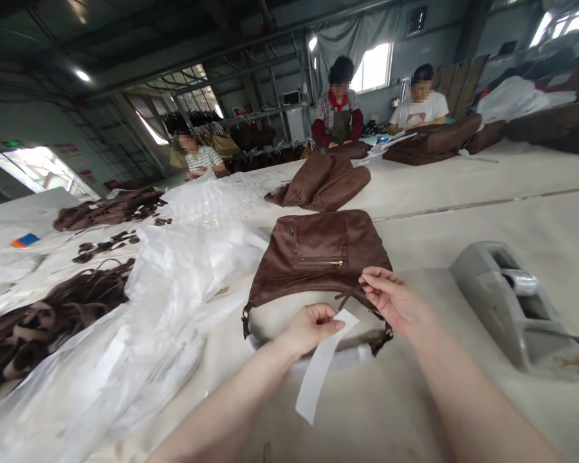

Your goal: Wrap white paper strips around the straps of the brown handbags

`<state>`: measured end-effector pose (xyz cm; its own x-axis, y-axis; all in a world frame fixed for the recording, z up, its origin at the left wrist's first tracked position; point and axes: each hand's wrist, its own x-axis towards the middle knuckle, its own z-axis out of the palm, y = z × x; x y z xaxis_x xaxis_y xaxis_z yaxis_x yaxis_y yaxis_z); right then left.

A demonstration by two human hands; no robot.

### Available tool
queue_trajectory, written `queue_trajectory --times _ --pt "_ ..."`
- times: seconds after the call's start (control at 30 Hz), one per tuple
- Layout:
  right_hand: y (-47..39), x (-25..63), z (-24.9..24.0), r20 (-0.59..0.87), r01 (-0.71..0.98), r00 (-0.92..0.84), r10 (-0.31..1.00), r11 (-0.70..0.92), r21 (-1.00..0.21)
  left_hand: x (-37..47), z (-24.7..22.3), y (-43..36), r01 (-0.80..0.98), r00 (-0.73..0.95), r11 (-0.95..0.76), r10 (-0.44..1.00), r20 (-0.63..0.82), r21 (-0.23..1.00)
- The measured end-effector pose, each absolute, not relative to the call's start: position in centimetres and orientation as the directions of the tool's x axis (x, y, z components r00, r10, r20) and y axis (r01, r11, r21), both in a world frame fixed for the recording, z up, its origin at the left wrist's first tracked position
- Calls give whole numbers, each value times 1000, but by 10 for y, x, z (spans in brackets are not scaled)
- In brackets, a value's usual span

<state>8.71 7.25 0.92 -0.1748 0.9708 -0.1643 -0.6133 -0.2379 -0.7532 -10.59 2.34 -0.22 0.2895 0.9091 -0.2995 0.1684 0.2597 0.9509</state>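
A brown shoulder bag (321, 241) lies flat on the table in front of me, its gold zipper (318, 262) facing up. Its strap curves toward me and is partly wrapped in white material (352, 357). My left hand (313, 328) pinches a strip of white paper (318, 379) that hangs down over the strap. Close to the bag's right lower edge, my right hand (390, 296) pinches a thin brown strap end (350, 294). Part of that piece is hidden by the fingers.
A grey tape dispenser (506, 308) stands at right. Clear plastic bags (174, 321) cover the left side, beside a heap of brown straps (72, 315). More brown bags (323, 180) lie beyond. Several people (340, 112) work across the table.
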Motion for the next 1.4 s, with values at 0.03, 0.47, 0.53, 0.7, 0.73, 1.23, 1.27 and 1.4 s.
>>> queue_trajectory --times 0.03,0.47,0.53,0.7,0.73,1.23,1.27,1.4 --pt "73 87 8 -163 -597 -174 971 -235 -767 -108 -8 23 158 286 267 909 -303 951" --pt "64 86 16 -154 -484 -191 969 -230 -845 -126 -7 20 123 314 231 913 -259 965" --pt "65 87 16 -162 -494 -171 972 -227 -839 -129 -7 21 183 313 188 919 -239 965" --pt "67 88 14 -173 -513 -155 973 -229 -828 -136 -7 21 330 345 -14 932 -107 944" --pt "67 88 14 -177 -517 -152 972 -231 -824 -136 -5 21 345 343 -48 936 -78 937" --pt "68 86 9 -177 -439 -142 974 -222 -871 -135 2 20 262 252 -59 968 -10 963" --pt "68 86 8 -175 -421 -143 974 -219 -880 -135 2 21 255 250 -54 968 -12 965" --pt "66 85 8 -178 -382 -147 973 -222 -897 -138 1 21 261 251 -62 968 -6 963"
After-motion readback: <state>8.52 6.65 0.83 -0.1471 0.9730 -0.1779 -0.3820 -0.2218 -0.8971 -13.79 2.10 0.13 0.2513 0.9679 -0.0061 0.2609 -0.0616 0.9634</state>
